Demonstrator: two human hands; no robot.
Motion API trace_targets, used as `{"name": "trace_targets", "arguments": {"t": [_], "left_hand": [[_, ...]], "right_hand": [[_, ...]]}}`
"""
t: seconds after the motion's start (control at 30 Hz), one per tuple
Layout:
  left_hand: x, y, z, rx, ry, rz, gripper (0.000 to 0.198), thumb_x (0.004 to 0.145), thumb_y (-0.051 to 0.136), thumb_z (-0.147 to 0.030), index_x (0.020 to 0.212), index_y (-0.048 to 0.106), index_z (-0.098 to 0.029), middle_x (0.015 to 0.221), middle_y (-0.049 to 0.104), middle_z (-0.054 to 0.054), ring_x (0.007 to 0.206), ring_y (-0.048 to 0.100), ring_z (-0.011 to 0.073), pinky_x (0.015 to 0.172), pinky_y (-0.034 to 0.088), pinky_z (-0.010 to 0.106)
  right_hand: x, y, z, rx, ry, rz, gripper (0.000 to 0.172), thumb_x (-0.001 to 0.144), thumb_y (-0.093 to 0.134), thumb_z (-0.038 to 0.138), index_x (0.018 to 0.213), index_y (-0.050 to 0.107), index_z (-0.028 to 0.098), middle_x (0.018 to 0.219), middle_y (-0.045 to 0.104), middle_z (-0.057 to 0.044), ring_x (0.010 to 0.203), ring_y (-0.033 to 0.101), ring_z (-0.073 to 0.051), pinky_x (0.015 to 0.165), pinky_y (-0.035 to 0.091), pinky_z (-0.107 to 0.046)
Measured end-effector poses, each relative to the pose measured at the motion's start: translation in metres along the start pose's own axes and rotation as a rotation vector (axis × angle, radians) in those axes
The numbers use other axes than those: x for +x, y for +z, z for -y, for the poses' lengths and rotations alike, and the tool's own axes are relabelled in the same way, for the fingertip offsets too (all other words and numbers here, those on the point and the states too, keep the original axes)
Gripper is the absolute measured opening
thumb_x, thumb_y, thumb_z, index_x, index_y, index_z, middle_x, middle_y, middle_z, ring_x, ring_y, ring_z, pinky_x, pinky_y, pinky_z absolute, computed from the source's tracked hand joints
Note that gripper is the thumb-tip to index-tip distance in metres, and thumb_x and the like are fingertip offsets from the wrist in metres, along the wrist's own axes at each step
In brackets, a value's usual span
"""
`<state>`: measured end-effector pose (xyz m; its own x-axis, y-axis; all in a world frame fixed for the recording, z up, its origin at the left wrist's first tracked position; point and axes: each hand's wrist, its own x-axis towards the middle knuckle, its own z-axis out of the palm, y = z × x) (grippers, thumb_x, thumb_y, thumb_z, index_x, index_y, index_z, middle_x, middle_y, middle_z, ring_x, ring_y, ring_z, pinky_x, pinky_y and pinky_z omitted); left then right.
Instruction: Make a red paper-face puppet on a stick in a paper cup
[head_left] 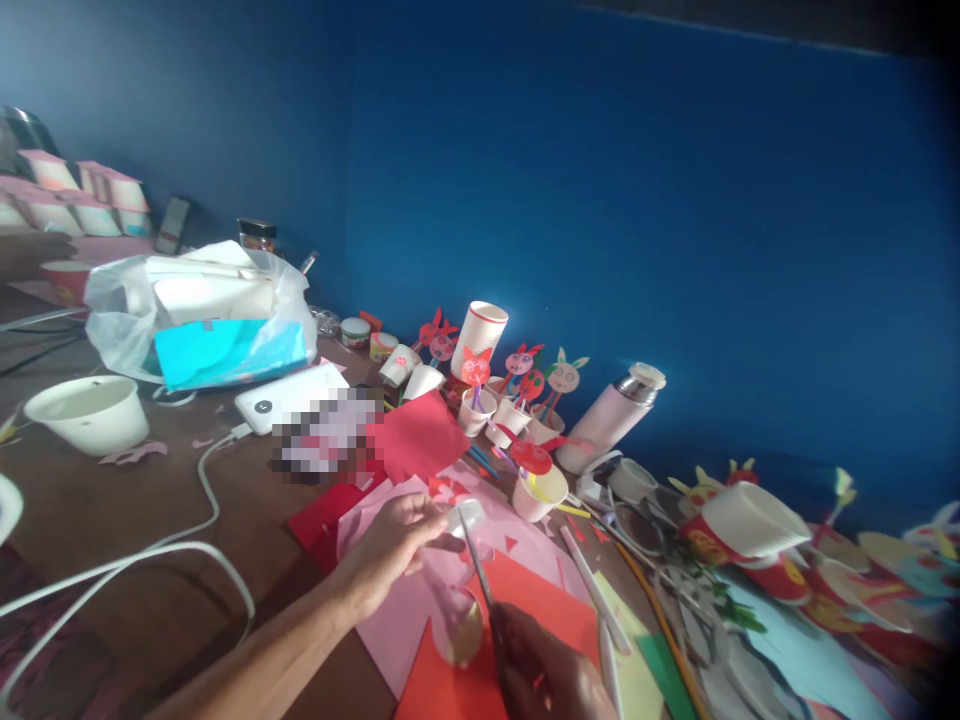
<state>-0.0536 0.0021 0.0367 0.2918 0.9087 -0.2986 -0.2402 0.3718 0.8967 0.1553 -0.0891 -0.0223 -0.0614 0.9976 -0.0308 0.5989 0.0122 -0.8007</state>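
Note:
My right hand (pixel 555 665) is closed around the dark handle of what look like scissors (pixel 480 575), their long thin blade pointing up and away from me. The blade tip meets a small whitish piece (pixel 468 515) beside the fingertips of my left hand (pixel 405 545). Those left fingers are pinched together at the piece's edge; the exact grip is partly hidden. Below both hands lie pink paper sheets (pixel 382 625) and an orange-red sheet (pixel 427 690). A round-ended pale cutout or cup-like thing (pixel 461 635) rests between my hands, its kind unclear.
Paper cups with animal-face cutouts (pixel 475 410) stand along the blue wall, near a pale thermos (pixel 607 420). To the left are a plastic bag (pixel 120 315), a white power bank (pixel 292 397) with cable, and a white bowl (pixel 90 425). More decorated cups (pixel 757 520) crowd the right.

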Motion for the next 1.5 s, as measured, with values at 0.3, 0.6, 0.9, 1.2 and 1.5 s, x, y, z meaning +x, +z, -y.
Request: {"name": "trace_targets", "arguments": {"t": [0.3, 0.6, 0.9, 1.2, 1.5], "left_hand": [[0.002, -0.008, -0.007, 0.220, 0.233, -0.170, 0.032, 0.074, 0.064, -0.033, 0.100, 0.061, -0.015, 0.089, 0.069, 0.008, 0.076, 0.066, 0.0196, 0.062, 0.044, 0.023], [-0.005, 0.017, -0.014, -0.679, -0.174, 0.021, 0.010, 0.077, 0.062, -0.015, 0.084, 0.055, -0.015, 0.099, 0.066, 0.010, 0.093, 0.065, 0.0257, 0.065, 0.050, 0.029], [0.004, 0.061, -0.023, -0.722, -0.195, 0.138, 0.005, 0.081, 0.056, -0.015, 0.076, 0.056, -0.013, 0.091, 0.068, 0.010, 0.093, 0.064, 0.0262, 0.075, 0.051, 0.039], [0.013, 0.077, -0.011, -0.609, -0.148, 0.115, 0.004, 0.077, 0.063, -0.015, 0.076, 0.063, -0.012, 0.094, 0.068, 0.011, 0.098, 0.061, 0.0246, 0.080, 0.050, 0.037], [0.003, 0.097, 0.011, -0.525, 0.044, 0.125, 0.012, 0.075, 0.068, -0.024, 0.081, 0.070, -0.015, 0.094, 0.068, 0.008, 0.095, 0.059, 0.0204, 0.083, 0.047, 0.030]], "right_hand": [[0.004, 0.003, -0.017, -0.852, -0.224, -0.180, 0.038, 0.077, 0.050, 0.017, 0.111, 0.062, 0.025, 0.078, 0.070, -0.004, 0.051, 0.067, -0.018, 0.042, 0.049, -0.022], [0.013, -0.001, 0.010, -1.254, -0.312, -0.185, 0.042, 0.074, 0.045, 0.002, 0.104, 0.064, 0.025, 0.067, 0.066, -0.005, 0.048, 0.065, -0.019, 0.037, 0.042, -0.023], [0.019, 0.000, -0.002, -1.110, -0.365, -0.249, 0.043, 0.074, 0.049, 0.003, 0.110, 0.062, 0.023, 0.079, 0.069, -0.006, 0.042, 0.062, -0.015, 0.032, 0.036, -0.020], [0.014, -0.010, -0.005, -0.717, -0.453, -0.330, 0.027, 0.084, 0.040, 0.012, 0.083, 0.065, 0.023, 0.084, 0.071, -0.003, 0.065, 0.069, -0.016, 0.039, 0.041, -0.016], [0.030, -0.054, 0.068, 0.433, -0.054, -0.330, 0.029, 0.086, 0.049, 0.044, 0.095, 0.060, 0.020, 0.079, 0.065, -0.001, 0.059, 0.054, -0.011, 0.052, 0.043, -0.018]]}}
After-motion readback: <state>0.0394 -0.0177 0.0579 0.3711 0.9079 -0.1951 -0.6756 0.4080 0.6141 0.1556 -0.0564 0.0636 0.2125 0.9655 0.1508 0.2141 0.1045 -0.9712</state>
